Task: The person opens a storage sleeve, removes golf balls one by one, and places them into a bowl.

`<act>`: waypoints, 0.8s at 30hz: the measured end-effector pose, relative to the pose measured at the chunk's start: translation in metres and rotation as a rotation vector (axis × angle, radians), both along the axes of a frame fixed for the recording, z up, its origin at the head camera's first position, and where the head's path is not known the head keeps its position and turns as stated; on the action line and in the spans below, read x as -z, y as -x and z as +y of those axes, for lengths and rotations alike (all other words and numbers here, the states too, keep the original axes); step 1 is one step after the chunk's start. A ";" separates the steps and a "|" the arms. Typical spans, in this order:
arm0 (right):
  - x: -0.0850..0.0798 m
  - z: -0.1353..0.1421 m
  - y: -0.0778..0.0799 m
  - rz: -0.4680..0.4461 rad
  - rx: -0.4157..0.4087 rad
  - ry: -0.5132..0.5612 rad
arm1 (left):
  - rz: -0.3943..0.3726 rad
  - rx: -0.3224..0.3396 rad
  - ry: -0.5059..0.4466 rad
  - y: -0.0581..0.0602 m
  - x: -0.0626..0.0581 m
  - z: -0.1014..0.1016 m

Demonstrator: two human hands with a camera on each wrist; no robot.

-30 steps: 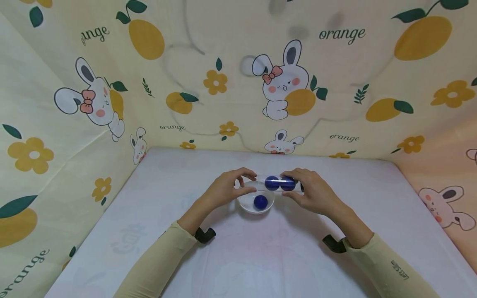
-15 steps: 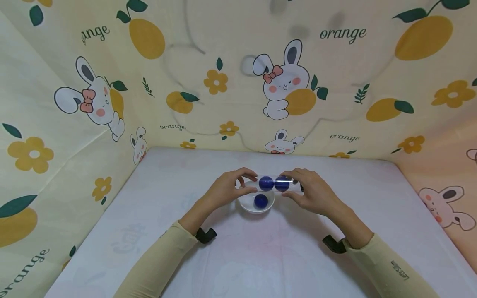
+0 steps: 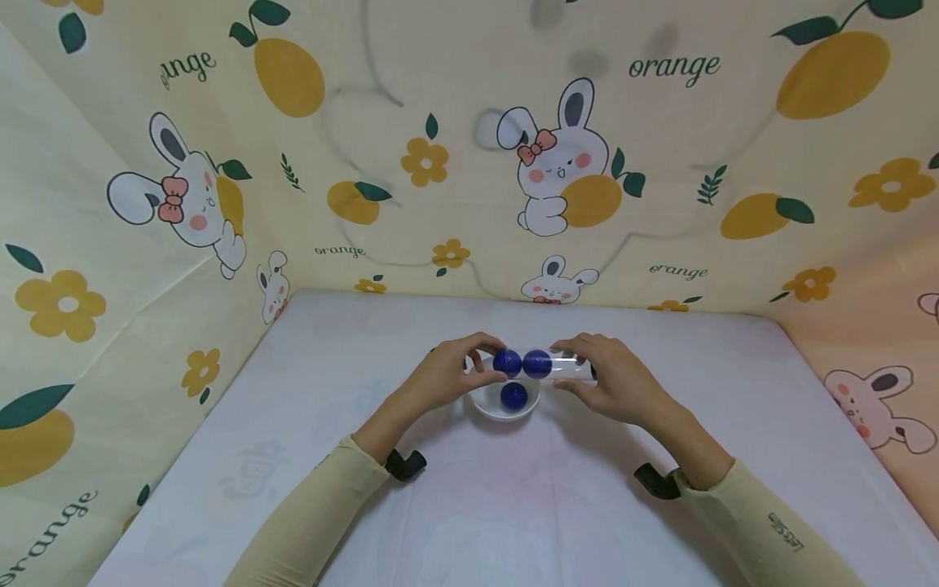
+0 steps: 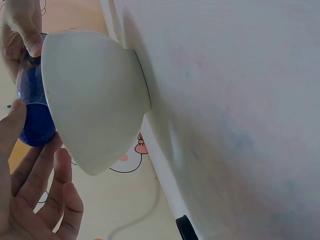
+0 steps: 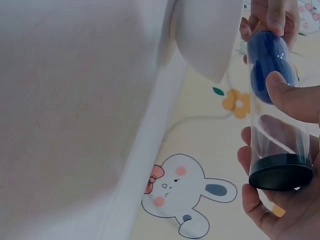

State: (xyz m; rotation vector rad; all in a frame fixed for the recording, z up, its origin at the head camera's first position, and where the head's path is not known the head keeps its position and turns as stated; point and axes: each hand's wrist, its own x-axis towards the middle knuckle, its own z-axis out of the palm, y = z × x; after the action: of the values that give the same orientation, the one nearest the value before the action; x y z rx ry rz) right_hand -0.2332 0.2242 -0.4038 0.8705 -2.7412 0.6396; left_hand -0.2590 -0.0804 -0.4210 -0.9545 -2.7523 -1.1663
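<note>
Clear tube [image 3: 569, 369], the only one, is being held nearly level above one white bowl [image 4: 95, 95]. The right hand [image 3: 616, 377] is gripping it, thumb and fingers wrapped round. The left hand [image 3: 438, 375] is pinching a blue ball [image 3: 507, 364] at the tube's mouth, thumb and fingers parted around it. Three balls are showing: that one, a second ball [image 3: 537, 364] inside the tube, a third ball [image 3: 514, 396] in the bowl.

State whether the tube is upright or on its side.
On its side: in the head view the tube runs sideways between left hand and right hand, its dark cap at the right end.
</note>
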 end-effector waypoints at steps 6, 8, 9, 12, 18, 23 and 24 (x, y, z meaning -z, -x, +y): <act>0.001 0.001 0.000 -0.002 -0.005 0.006 | -0.002 0.005 -0.009 0.000 0.000 0.000; 0.001 0.001 0.000 -0.006 -0.005 0.006 | -0.006 0.006 -0.010 0.000 0.000 -0.001; 0.002 0.001 0.000 -0.009 -0.005 0.007 | -0.009 0.006 -0.009 0.000 -0.001 -0.001; 0.002 0.002 0.001 -0.015 -0.005 0.007 | -0.019 0.003 -0.001 0.001 0.000 -0.001; 0.003 0.004 0.002 -0.011 0.002 0.011 | -0.031 -0.004 -0.003 0.001 -0.001 -0.002; 0.004 0.005 0.003 0.023 -0.025 0.026 | -0.017 0.007 -0.004 0.001 -0.002 -0.003; 0.004 0.005 0.003 0.031 -0.031 0.030 | -0.017 0.009 -0.001 0.002 -0.002 -0.003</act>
State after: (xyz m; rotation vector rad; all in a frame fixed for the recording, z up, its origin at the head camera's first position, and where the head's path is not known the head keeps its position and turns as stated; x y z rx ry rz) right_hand -0.2367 0.2290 -0.4079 0.9101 -2.6890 0.6652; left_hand -0.2605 -0.0838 -0.4192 -0.9621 -2.7625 -1.1827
